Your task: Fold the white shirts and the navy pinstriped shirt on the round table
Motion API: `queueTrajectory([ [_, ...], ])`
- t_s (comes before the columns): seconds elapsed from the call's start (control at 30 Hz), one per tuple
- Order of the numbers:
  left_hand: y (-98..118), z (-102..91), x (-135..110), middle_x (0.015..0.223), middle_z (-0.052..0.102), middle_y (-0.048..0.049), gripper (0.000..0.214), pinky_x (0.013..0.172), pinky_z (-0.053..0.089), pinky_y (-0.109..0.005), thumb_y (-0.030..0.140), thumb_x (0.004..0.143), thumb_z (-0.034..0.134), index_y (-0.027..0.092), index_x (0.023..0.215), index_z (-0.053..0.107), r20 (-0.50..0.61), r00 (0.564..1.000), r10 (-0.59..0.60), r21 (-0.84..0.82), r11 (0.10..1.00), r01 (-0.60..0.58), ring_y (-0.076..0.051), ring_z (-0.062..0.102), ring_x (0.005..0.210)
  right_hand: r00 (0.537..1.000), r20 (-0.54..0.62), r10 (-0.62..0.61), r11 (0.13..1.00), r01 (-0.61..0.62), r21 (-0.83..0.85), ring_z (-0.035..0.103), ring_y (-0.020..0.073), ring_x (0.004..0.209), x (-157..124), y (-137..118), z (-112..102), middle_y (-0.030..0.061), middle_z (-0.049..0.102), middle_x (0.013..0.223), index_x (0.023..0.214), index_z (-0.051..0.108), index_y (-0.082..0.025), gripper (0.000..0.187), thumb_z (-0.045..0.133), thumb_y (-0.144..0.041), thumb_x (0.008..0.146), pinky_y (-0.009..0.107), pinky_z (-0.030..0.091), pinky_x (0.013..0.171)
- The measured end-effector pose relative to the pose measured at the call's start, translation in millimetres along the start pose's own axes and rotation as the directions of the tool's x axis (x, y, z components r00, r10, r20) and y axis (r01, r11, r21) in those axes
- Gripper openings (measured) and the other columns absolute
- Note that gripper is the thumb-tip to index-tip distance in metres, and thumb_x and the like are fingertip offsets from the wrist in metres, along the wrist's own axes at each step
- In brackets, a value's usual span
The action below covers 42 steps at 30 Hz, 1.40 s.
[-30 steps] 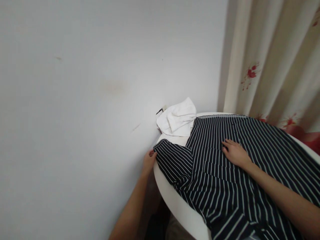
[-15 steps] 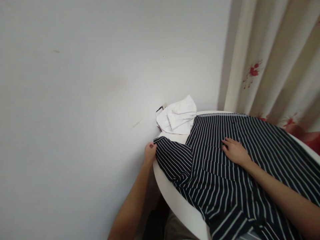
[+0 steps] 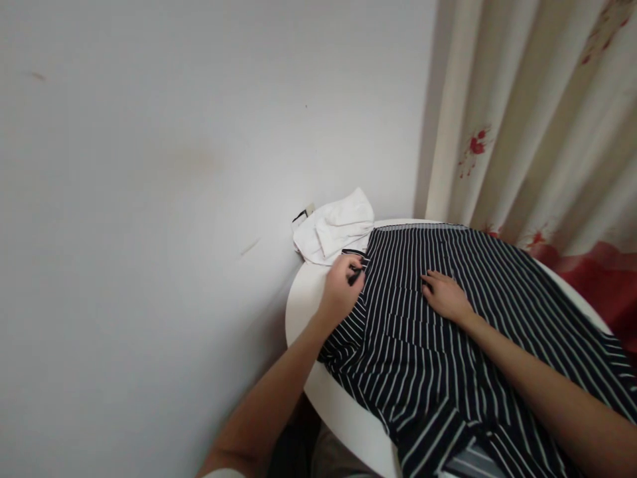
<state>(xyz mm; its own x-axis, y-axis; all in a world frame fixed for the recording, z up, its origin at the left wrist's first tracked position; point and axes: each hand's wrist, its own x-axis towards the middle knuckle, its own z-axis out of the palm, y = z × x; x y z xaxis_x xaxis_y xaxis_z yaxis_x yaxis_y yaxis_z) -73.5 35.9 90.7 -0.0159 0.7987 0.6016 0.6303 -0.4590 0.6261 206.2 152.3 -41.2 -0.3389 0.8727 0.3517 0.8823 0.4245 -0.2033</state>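
Observation:
A black shirt with white stripes (image 3: 408,332) lies spread over a round white table (image 3: 298,292), its collar end toward me. My left hand (image 3: 343,285) is closed on the end of the shirt's left sleeve, holding it up near the side of the body. Part of that sleeve hangs below the fingers, and some of it is hidden behind the hand. My right hand (image 3: 446,297) rests palm down on the middle of the shirt, fingers extended and a little apart, gripping nothing.
Crumpled white cloth (image 3: 338,226) lies at the table's far left, against the pale wall (image 3: 149,199). A cream curtain with red flowers (image 3: 522,133) hangs behind the table on the right, with red fabric (image 3: 592,279) along its lower part.
My left hand has carried the sleeve end from the table's left edge rightward and slightly up, toward the shirt's body. My right hand stays on the shirt. The view has turned slightly right.

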Motion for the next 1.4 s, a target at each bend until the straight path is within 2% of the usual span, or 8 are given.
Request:
queueTrajectory([
  [0.23,20,53.6,-69,0.148,0.038,-0.0073,0.076,0.118,0.038,-0.036,-0.001,0.077,0.052,0.028,0.146,0.042,0.605,0.790,0.099,0.009,0.991,-0.131,-0.023,0.046,0.135,0.999,-0.010,0.039,0.998,-0.038,0.055,0.053,0.0302,0.133,2,3,-2,0.0165,0.060,0.140,0.127,0.069,-0.010,0.047,0.042,-0.030,0.093,0.045,0.039,0.114],
  [0.4,11,55.3,-77,0.133,0.049,-0.0147,0.069,0.113,0.041,-0.044,0.012,0.078,0.066,0.016,0.144,0.045,0.502,0.855,-0.127,0.241,0.971,0.003,-0.031,0.051,0.127,0.999,-0.017,0.031,0.998,-0.030,0.052,0.054,0.0301,0.132,2,2,-1,0.0155,0.061,0.139,0.125,0.069,-0.012,0.044,0.043,-0.028,0.093,0.046,0.039,0.113],
  [0.57,6,56.1,-71,0.088,0.067,-0.0050,0.026,0.087,0.051,-0.036,0.010,0.081,0.061,0.017,0.105,0.066,0.545,0.805,-0.235,0.267,0.959,0.099,-0.023,0.065,0.089,0.994,-0.108,-0.001,0.997,0.010,0.080,0.058,0.0278,0.122,-1,-9,-14,0.0135,0.065,0.131,0.122,0.069,-0.014,0.040,0.043,-0.025,0.094,0.044,0.042,0.107],
  [0.73,3,56.8,-73,0.088,0.065,-0.0024,0.020,0.081,0.049,-0.030,0.007,0.077,0.063,0.019,0.093,0.066,0.529,0.828,-0.187,0.250,0.966,0.059,-0.019,0.063,0.083,0.993,-0.064,-0.094,0.975,0.105,0.196,0.059,0.0264,0.109,-9,-41,-38,0.0092,0.070,0.115,0.112,0.073,-0.022,0.039,0.043,-0.045,0.100,0.042,0.044,0.094],
  [0.93,9,46.5,-79,0.127,0.057,-0.0077,0.058,0.096,0.049,-0.035,0.011,0.082,0.067,0.022,0.137,0.052,0.527,0.833,-0.167,0.275,0.961,0.018,-0.023,0.062,0.106,0.987,0.108,-0.118,0.951,0.081,0.300,0.058,0.0265,0.103,-9,-59,-40,0.0082,0.068,0.105,0.090,0.072,-0.020,0.036,0.056,-0.052,0.093,0.043,0.041,0.089],
  [1.07,16,33.5,-84,0.107,0.066,-0.0049,0.032,0.091,0.050,-0.034,0.009,0.085,0.062,0.019,0.115,0.065,0.580,0.797,-0.171,0.337,0.940,-0.044,-0.022,0.064,0.098,0.987,0.121,-0.106,0.869,0.033,0.494,0.056,0.0185,0.081,0,-57,-42,0.0012,0.062,0.080,0.072,0.058,-0.020,0.026,0.060,-0.041,0.087,0.032,0.041,0.077],
  [1.2,27,27.5,-89,0.095,0.065,-0.0034,0.014,0.088,0.050,-0.035,0.009,0.089,0.058,0.020,0.093,0.067,0.547,0.832,-0.094,0.374,0.917,-0.142,-0.021,0.063,0.093,0.996,0.081,0.032,0.730,-0.079,0.678,0.043,0.0140,0.060,8,-62,-57,-0.0054,0.042,0.060,0.062,0.040,-0.024,0.035,0.054,-0.046,0.086,0.027,0.035,0.060],
  [1.4,55,25.6,-93,0.119,0.065,-0.0044,0.037,0.100,0.046,-0.036,0.020,0.094,0.062,0.026,0.130,0.060,0.582,0.798,0.158,0.054,0.971,-0.231,-0.021,0.060,0.111,0.980,-0.028,0.195,0.718,-0.124,0.685,0.046,0.0146,0.060,5,-59,-81,-0.0034,0.049,0.063,0.070,0.047,-0.023,0.029,0.052,-0.047,0.084,0.027,0.038,0.060],
])
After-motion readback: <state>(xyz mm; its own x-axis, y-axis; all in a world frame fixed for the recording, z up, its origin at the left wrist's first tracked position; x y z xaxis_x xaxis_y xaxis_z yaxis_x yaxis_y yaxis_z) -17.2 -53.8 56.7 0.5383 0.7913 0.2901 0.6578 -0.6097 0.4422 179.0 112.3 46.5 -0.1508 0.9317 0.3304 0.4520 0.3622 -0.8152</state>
